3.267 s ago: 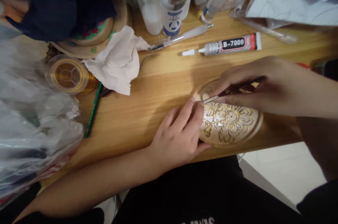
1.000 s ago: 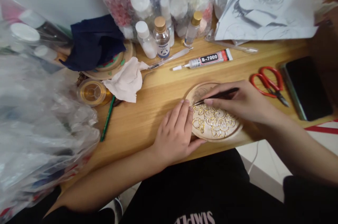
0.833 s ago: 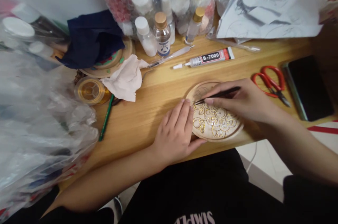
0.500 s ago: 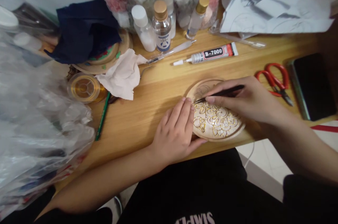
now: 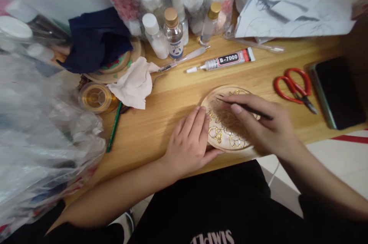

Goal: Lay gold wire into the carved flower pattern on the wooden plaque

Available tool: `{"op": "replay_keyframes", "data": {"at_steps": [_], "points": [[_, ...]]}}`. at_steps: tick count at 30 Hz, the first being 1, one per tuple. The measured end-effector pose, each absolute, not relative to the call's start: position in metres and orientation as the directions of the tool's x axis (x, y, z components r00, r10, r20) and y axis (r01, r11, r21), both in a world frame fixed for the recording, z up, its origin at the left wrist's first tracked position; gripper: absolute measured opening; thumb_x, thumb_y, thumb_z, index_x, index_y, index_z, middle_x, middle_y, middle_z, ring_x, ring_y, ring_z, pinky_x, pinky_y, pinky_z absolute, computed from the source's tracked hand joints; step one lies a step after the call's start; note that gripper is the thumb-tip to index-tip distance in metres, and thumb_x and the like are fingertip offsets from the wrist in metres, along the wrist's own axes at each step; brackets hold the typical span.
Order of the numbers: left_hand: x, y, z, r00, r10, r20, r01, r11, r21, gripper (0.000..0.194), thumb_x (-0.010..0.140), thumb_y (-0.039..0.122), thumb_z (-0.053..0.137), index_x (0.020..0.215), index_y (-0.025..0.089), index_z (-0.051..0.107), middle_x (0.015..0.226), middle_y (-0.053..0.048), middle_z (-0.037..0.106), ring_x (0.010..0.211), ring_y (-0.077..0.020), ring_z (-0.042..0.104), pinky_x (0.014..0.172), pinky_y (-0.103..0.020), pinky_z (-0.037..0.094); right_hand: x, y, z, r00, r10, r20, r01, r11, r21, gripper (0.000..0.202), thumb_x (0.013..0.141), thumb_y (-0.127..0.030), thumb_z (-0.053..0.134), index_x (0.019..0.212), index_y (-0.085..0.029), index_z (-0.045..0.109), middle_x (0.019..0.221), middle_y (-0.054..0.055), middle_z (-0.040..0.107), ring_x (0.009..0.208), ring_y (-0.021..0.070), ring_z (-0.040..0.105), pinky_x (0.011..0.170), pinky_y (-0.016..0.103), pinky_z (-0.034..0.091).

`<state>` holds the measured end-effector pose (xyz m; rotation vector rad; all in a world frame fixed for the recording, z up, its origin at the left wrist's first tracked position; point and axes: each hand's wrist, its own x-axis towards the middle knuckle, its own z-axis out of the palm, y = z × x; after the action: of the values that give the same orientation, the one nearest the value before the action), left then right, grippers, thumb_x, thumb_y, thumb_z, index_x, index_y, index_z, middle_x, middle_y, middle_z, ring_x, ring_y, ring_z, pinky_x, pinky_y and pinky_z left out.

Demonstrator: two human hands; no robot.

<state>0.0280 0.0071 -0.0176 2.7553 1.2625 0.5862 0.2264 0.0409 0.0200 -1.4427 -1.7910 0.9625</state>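
A round wooden hoop-like panel [image 5: 222, 145], pale inside and traced with raised gold wire in a floral pattern, lies near the table's front edge. My left hand [image 5: 188, 144] grips its left side, fingers flat together over the rim and thumb along the front edge. Slim black tweezers [image 5: 247, 109] are pinched in my right hand [image 5: 267, 125], which hovers over the panel's right half and hides part of the pattern. Their tips point left, over the upper left area where drawn lines show without gold. Whether the tips touch the surface I cannot tell.
Behind the panel lies a B-7000 glue tube [image 5: 228, 60]. Red-handled pliers [image 5: 296, 86] and a phone [image 5: 336, 92] are at right. Several bottles [image 5: 174, 35] stand at the back. A gold wire spool [image 5: 97, 97], green pencil [image 5: 114, 127] and plastic bags [image 5: 48, 132] fill the left.
My right hand has moved the tweezers' tips from beside my left fingertips up and slightly right, toward the panel's upper part. My left hand stays on the rim. The camera view has shifted slightly.
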Motion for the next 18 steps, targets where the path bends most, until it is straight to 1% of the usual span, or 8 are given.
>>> {"op": "replay_keyframes", "data": {"at_steps": [2,4,8,13,18], "points": [[0.028,0.007,-0.018,0.596,0.737,0.319,0.721,-0.666,0.192,0.074,0.091,0.065,0.045,0.120,-0.001,0.058,0.129,-0.024,0.059,0.123,-0.0331,0.053,0.094,-0.041,0.045,0.223,0.035,0.015,-0.282,0.954,0.104,0.570,0.254,-0.782,0.026,0.092,-0.024,0.054,0.114,-0.025,0.067,0.106,0.006,0.072,0.101,0.0213,0.066,0.091,0.041,0.053],[0.028,0.007,-0.018,0.598,0.736,0.316,0.724,-0.666,0.180,0.074,0.091,0.064,0.045,0.121,-0.001,0.058,0.130,-0.023,0.059,0.123,-0.0333,0.053,0.095,-0.041,0.044,0.221,0.031,0.011,-0.328,0.936,0.129,0.596,0.310,-0.741,0.027,0.092,-0.023,0.052,0.116,-0.023,0.065,0.106,0.008,0.071,0.101,0.0218,0.065,0.089,0.041,0.053],[0.028,0.007,-0.018,0.603,0.733,0.315,0.726,-0.668,0.164,0.074,0.090,0.064,0.046,0.121,-0.001,0.059,0.133,-0.023,0.057,0.123,-0.0332,0.053,0.095,-0.041,0.044,0.218,0.029,0.007,-0.349,0.930,0.114,0.618,0.320,-0.718,0.030,0.093,-0.023,0.050,0.121,-0.023,0.062,0.110,0.009,0.069,0.106,0.0220,0.062,0.092,0.041,0.051],[0.028,0.006,-0.018,0.597,0.738,0.315,0.734,-0.661,0.155,0.074,0.091,0.065,0.044,0.123,-0.001,0.058,0.131,-0.022,0.059,0.121,-0.0323,0.054,0.094,-0.040,0.044,0.217,0.029,0.006,-0.362,0.925,0.116,0.624,0.333,-0.707,0.030,0.093,-0.023,0.050,0.120,-0.021,0.062,0.111,0.010,0.068,0.106,0.0223,0.062,0.093,0.040,0.050],[0.028,0.006,-0.019,0.596,0.741,0.311,0.739,-0.657,0.149,0.074,0.092,0.065,0.042,0.122,0.000,0.059,0.132,-0.022,0.058,0.122,-0.0321,0.054,0.094,-0.039,0.043,0.218,0.031,0.005,-0.427,0.888,0.171,0.665,0.436,-0.607,0.028,0.094,-0.022,0.049,0.118,-0.016,0.062,0.108,0.011,0.071,0.104,0.0223,0.062,0.089,0.039,0.050]]}}
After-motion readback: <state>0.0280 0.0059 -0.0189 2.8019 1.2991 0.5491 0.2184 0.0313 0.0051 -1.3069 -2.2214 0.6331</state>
